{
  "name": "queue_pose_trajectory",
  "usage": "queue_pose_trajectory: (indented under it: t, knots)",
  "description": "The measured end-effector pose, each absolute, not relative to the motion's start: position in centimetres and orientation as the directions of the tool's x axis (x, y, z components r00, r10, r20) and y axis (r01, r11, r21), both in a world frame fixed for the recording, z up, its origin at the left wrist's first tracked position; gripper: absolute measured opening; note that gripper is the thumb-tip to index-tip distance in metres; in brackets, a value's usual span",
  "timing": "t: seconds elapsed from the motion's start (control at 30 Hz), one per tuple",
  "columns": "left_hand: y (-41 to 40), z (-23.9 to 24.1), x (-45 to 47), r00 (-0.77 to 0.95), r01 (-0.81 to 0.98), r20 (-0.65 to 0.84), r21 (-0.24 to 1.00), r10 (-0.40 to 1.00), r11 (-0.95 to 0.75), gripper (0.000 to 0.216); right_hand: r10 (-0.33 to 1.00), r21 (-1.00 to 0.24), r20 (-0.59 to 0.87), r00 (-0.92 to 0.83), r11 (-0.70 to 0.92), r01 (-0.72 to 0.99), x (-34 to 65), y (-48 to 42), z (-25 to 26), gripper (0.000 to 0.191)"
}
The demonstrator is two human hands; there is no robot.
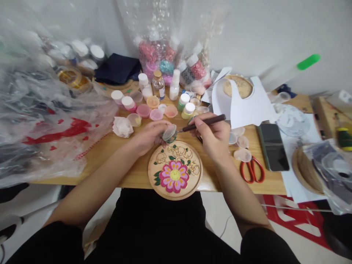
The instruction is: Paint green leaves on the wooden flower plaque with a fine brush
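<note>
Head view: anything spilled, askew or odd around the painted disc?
The disc juts over the front edge of the table, above the lap, so it looks precarious. The scissors lie near that edge too. No spilled paint shows. The left hand holds a cup, the right hand a tool.
</note>
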State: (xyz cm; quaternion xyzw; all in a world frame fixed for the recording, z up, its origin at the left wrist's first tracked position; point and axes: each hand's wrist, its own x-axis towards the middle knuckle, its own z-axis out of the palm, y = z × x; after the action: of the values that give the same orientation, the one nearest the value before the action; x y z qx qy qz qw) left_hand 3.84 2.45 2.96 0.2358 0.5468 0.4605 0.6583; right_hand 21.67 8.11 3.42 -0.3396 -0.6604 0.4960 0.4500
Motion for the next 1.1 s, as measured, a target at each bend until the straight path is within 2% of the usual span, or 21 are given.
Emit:
queue_pose_trajectory:
  t: [0.23,0.57,0.97,1.1]
  knots:
    - [2.4,2.6,3.8,-0.027,-0.359,-0.492,0.817,0.87,0.451,0.008,0.935,-0.996,-0.016,-0.355,-0.046,-0.076,20.9,8.8,3.9,0.015]
    - [2.6,3.2,3.9,-0.055,-0.415,-0.466,0.815,0.883,0.405,0.01,0.913,-0.949,-0.235,-0.334,-0.29,-0.124,20.6,9.1,3.9,0.018]
    - [2.5,2.9,3.8,-0.041,-0.425,-0.458,0.812,0.888,0.399,0.009,0.918,-0.934,-0.258,-0.301,-0.316,-0.165,20.8,9.3,4.1,0.018]
    - [2.5,3.0,3.8,-0.049,-0.419,-0.473,0.809,0.88,0.412,0.01,0.943,-0.934,-0.246,-0.222,-0.292,-0.204,20.9,9.5,4.0,0.016]
